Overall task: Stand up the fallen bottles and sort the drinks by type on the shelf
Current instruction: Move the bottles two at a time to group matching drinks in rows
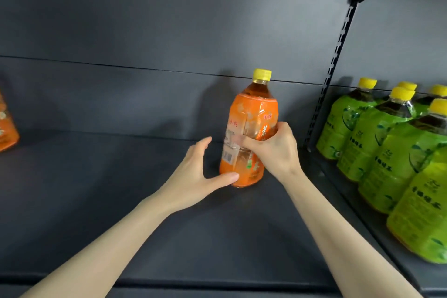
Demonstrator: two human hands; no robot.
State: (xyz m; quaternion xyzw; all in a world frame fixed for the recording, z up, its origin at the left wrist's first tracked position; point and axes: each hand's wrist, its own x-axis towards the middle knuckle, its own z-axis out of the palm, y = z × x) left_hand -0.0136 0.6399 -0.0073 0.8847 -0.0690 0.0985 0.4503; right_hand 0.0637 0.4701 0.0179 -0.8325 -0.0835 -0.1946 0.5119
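Orange bottle [251, 113] upright, mid-shelf, yellow cap [262, 74] up. Its base is at the shelf [121, 201] deck; I cannot tell whether it is fully seated.

My right hand [275, 150] wraps the bottle's waist, fingers curled round the label. My left hand [196, 172] is spread wide beside it. Only the thumb touches, low near the base.

Green bottles [377, 143] are massed in the next bay to the right, past the slotted post [336, 60]. A second orange bottle [6, 128] is cut off at the far left edge.

Risks as I judge them:
- The bottle is tall and full. If I let go before the base sits flat, it tips.
- The label film looks slick, so a loose hold could let it slide.
- My left thumb pushing low could kick the base out.
- The bottle stands nearer the greens than its orange mate. Left here, the sort stays loose.
- My right forearm runs close to the green row, and a wide swing could knock the front ones.
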